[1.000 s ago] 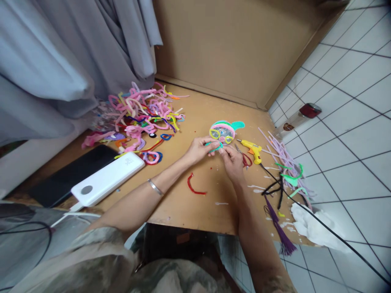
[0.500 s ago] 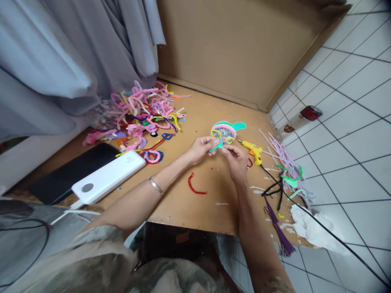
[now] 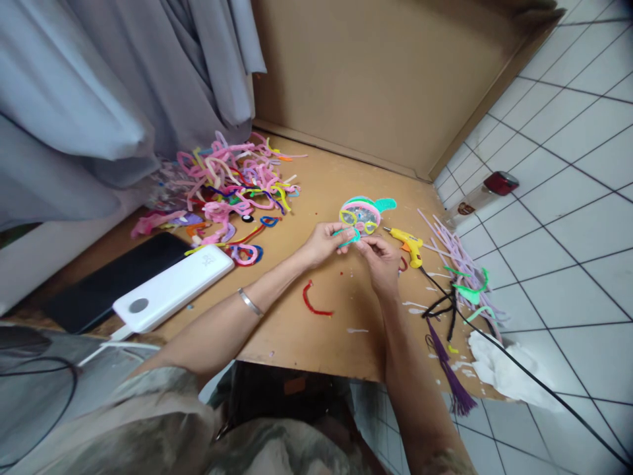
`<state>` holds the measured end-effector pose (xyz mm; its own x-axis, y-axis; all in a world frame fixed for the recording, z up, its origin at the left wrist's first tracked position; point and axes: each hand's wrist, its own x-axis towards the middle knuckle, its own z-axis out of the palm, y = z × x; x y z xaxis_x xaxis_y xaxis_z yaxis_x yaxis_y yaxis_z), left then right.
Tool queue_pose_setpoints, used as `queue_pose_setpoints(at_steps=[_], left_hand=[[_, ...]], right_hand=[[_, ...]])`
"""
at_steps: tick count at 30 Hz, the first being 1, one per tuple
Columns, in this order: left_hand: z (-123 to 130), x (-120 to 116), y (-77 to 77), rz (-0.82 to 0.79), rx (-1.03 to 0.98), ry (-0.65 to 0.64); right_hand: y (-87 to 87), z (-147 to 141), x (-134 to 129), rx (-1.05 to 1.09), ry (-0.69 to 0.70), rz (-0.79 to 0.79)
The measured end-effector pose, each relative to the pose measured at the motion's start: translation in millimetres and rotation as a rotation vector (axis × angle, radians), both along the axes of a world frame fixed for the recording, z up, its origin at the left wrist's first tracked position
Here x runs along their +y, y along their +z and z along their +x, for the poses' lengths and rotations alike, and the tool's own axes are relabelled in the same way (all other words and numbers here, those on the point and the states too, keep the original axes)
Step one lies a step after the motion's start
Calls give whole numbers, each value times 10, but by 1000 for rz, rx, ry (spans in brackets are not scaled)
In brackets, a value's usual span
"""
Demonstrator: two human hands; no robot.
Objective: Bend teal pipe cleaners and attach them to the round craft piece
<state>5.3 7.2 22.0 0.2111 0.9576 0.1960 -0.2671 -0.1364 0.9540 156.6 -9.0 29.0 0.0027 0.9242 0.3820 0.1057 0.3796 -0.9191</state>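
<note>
Between my two hands is a teal pipe cleaner (image 3: 352, 235) bent into a small loop. My left hand (image 3: 330, 243) pinches it with thumb and fingers from the left. My right hand (image 3: 380, 257) has its fingertips closed on the loop's right end. Just beyond my fingers lies a round craft piece (image 3: 363, 211) with a pink and green rim, yellow loops and a teal strip sticking out at its right. A yellow glue gun (image 3: 406, 244) rests right of my right hand. Nearer my body, a curved red pipe cleaner (image 3: 316, 302) lies on the brown table (image 3: 287, 330).
A tangled heap of colourful pipe cleaners (image 3: 237, 178) fills the back left. A white power bank (image 3: 173, 290) and a black phone (image 3: 119, 280) lie at left. At right are lilac pipe cleaners (image 3: 457, 254), a purple tassel (image 3: 450, 376), white tissue (image 3: 509, 369) and the glue gun's black cable (image 3: 524, 359).
The teal pipe cleaner shows as a flatter, rounder loop between my fingers. My hands stay in nearly the same place; the whole view has shifted slightly.
</note>
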Motion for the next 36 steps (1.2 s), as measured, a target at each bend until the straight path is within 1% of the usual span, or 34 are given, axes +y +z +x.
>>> queue_pose_setpoints(at_steps=[6, 9, 11, 14, 17, 22, 24, 27, 32, 36], left_hand=[[-29, -15, -27, 156, 197, 84], [-23, -11, -51, 233, 212, 99], [-14, -1, -75, 248, 209, 87], [6, 14, -111, 224, 198, 63], [27, 13, -121, 183, 153, 38], [24, -4, -59, 64, 32, -5], [9, -2, -32, 44, 1, 17], [-5, 8, -16, 54, 14, 71], [13, 22, -45, 53, -8, 145], [40, 14, -66, 50, -42, 163]], right_hand=[[-54, 44, 45, -9, -10, -99], [-76, 62, 64, 12, -5, -147], [-84, 65, 68, 46, -3, -189], [-83, 49, 59, 83, 9, -223], [-62, 17, 37, 111, -4, -204], [-5, -2, 24, 151, -20, -198], [13, 11, 26, 145, -9, -208], [22, 37, 25, 116, 8, -218], [-9, 48, 28, 117, 1, -193], [-35, 38, 34, 144, 4, -207]])
